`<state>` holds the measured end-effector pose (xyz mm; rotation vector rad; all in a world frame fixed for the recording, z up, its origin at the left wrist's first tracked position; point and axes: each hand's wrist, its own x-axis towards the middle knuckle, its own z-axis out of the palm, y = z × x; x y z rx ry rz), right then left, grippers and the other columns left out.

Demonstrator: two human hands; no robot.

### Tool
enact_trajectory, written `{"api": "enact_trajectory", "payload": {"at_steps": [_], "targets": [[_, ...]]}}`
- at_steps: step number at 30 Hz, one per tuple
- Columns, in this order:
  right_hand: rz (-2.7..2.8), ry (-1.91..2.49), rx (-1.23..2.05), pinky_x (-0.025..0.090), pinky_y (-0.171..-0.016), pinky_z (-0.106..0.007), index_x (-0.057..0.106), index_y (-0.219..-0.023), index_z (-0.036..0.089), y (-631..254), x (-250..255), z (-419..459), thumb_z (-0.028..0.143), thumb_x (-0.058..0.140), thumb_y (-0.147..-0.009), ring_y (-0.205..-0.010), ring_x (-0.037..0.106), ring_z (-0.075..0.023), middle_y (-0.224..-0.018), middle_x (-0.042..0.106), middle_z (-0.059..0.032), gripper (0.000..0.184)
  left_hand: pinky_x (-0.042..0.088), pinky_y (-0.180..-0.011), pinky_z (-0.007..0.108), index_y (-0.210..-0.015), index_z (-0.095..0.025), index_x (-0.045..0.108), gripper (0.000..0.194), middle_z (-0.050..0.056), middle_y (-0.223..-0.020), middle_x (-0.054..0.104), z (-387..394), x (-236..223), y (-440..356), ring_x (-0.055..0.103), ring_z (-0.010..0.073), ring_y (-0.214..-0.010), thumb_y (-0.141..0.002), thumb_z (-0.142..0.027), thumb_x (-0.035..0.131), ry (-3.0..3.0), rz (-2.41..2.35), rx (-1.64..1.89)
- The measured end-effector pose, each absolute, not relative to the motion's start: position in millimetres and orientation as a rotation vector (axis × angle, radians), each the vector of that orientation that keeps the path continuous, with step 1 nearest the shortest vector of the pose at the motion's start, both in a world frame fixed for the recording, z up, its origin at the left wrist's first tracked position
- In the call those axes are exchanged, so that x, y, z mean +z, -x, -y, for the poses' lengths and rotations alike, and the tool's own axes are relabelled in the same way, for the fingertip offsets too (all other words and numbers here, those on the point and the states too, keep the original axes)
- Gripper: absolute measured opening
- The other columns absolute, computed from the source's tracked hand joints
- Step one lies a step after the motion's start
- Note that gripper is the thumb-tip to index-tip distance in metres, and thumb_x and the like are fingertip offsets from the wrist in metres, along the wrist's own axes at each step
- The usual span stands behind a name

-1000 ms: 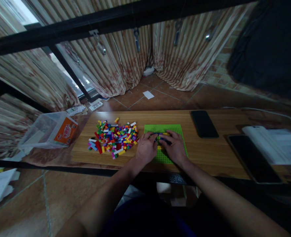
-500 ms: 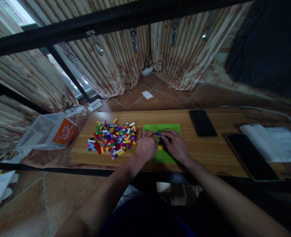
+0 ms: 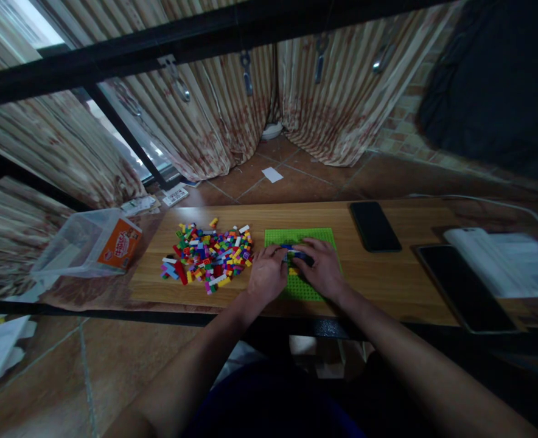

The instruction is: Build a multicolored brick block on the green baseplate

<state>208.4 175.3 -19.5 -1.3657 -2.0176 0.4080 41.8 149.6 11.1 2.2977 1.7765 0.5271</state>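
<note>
A green studded baseplate lies on the wooden tabletop in front of me. On it stands a small build of blue toy bricks, with yellow bricks lower down at its near side. My left hand is closed against the build's left side, fingers bent over the blue bricks. From the right, my right hand closes on the same bricks with thumb and fingers. Between the hands much of the build is covered, and its exact shape cannot be made out.
Left of the baseplate spreads a pile of loose, many-coloured bricks. A clear plastic box with an orange label stands beyond the table's left end. To the right lie a black phone and a larger dark tablet, beside white packaging.
My left hand has shifted slightly left and down, and the fingers of both hands have moved a little apart. More of the blue bricks shows between them.
</note>
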Motion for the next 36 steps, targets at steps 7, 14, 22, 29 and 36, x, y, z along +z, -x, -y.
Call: {"api": "enact_trajectory", "payload": {"at_steps": [7, 14, 22, 29, 36], "targets": [[2.141, 1.343, 0.278, 0.038, -0.091, -0.045, 0.07, -0.106, 0.027, -200, -13, -171, 0.028, 0.059, -0.085, -0.109, 0.049, -0.0286, -0.115, 0.064, -0.0074, 0.024, 0.045, -0.099, 0.041, -0.115, -0.02, 0.061, 0.031, 0.009, -0.119, 0.062, -150, 8, -41, 0.056, 0.0227, -0.11, -0.087, -0.017, 0.049, -2.276, -1.764, 0.565], [2.154, 1.373, 0.384, 0.04, -0.082, -0.042, 0.068, -0.099, 0.025, -204, -9, -176, 0.027, 0.059, -0.084, -0.094, 0.055, -0.0261, -0.096, 0.067, -0.006, 0.017, 0.044, -0.1, 0.041, -0.116, -0.019, 0.06, 0.033, 0.008, -0.119, 0.061, -147, 5, -39, 0.056, 0.0225, -0.109, -0.085, -0.016, 0.05, -2.251, -1.741, 0.595], [2.018, 1.337, 0.534, 0.045, -0.084, -0.04, 0.067, -0.1, 0.025, -215, -4, -183, 0.025, 0.056, -0.086, -0.091, 0.059, -0.0234, -0.09, 0.069, -0.0039, 0.018, 0.046, -0.101, 0.039, -0.117, -0.019, 0.06, 0.036, 0.008, -0.117, 0.061, -142, 7, -33, 0.057, 0.0223, -0.109, -0.083, -0.014, 0.052, -2.214, -1.736, 0.632], [1.956, 1.294, 0.619, 0.046, -0.085, -0.039, 0.068, -0.099, 0.025, -220, -1, -186, 0.029, 0.059, -0.085, -0.093, 0.059, -0.0219, -0.092, 0.067, -0.003, 0.017, 0.044, -0.103, 0.04, -0.119, -0.017, 0.059, 0.037, 0.01, -0.12, 0.06, -136, 8, -31, 0.055, 0.0227, -0.112, -0.083, -0.012, 0.05, -2.204, -1.72, 0.638], [2.059, 1.312, 0.491, 0.043, -0.09, -0.044, 0.071, -0.098, 0.027, -205, -12, -179, 0.026, 0.065, -0.081, -0.107, 0.051, -0.0265, -0.107, 0.062, -0.0067, 0.018, 0.042, -0.103, 0.041, -0.126, -0.017, 0.055, 0.042, 0.009, -0.122, 0.059, -136, 5, -34, 0.054, 0.0232, -0.113, -0.085, -0.013, 0.048, -2.242, -1.719, 0.595]]}}
